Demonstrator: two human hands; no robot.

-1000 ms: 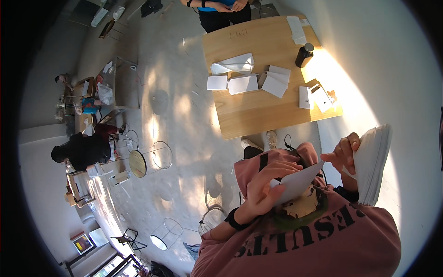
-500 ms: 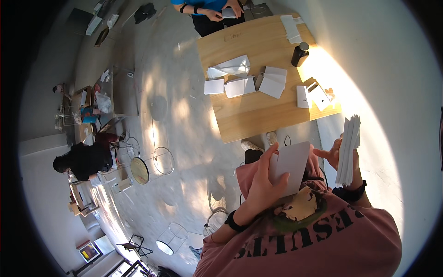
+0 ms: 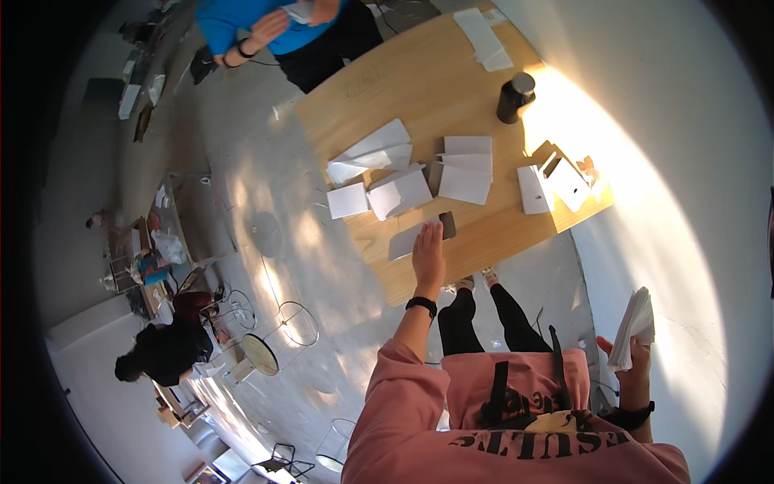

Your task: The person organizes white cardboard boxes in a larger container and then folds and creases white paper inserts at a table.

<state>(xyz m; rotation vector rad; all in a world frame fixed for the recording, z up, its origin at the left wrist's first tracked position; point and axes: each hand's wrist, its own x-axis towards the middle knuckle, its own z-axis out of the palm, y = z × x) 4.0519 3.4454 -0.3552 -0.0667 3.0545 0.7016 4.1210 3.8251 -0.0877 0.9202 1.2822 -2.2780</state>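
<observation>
My left hand [image 3: 430, 256] reaches over the near part of the wooden table. Its fingers are stretched out and lie on a flat white card or folded carton [image 3: 406, 241]; the thumb is hidden. A small dark patch shows beside the fingertips. Off to the right, below table height, my right hand [image 3: 638, 365] is closed around a stack of thin white folded pieces [image 3: 633, 327], held on edge and fanned at the top. Farther back on the table lie a white carton [image 3: 401, 194], a small white piece [image 3: 347, 201], overlapping white sheets [image 3: 371, 153] and another white pile [image 3: 466, 179].
On the table [image 3: 387, 101] stand a dark bottle [image 3: 514, 98] and an opened white box [image 3: 567, 184], with white strips [image 3: 482, 40] at the far corner. A person in blue [image 3: 274, 36] stands across it. The wall borders the right; wire-framed stools [image 3: 260, 355] stand left.
My left hand has moved forward from my chest to the table with the white piece. The right hand, still with its stack, has lowered. My view has shifted.
</observation>
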